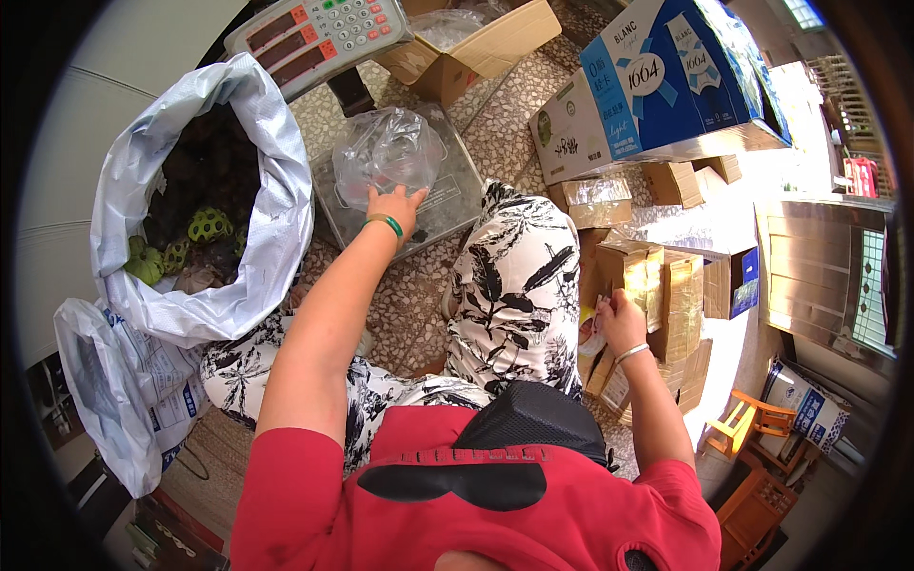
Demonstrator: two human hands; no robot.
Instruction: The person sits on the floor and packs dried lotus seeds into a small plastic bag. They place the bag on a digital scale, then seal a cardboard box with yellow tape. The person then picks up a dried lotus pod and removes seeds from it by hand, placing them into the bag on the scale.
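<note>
A clear plastic bag (388,152) stands puffed up on the metal platform (453,181) of a weighing scale. My left hand (392,211), with a green bangle at the wrist, rests at the bag's near side, its fingers spread and touching the plastic. Over on the right, my right hand (621,324) is closed in a pinch beside an upright brown carton (640,276). A small pale piece shows at its fingertips, too small to name. To the left of the scale a white woven sack (286,181) gapes, holding dark contents and several green patterned round things (209,226).
The scale's display panel (324,38) stands at the far left. A blue and white carton (657,86) is at the far right, above several brown boxes (595,202). A second white sack (100,381) lies at the left. Wooden stools (752,423) stand at the lower right.
</note>
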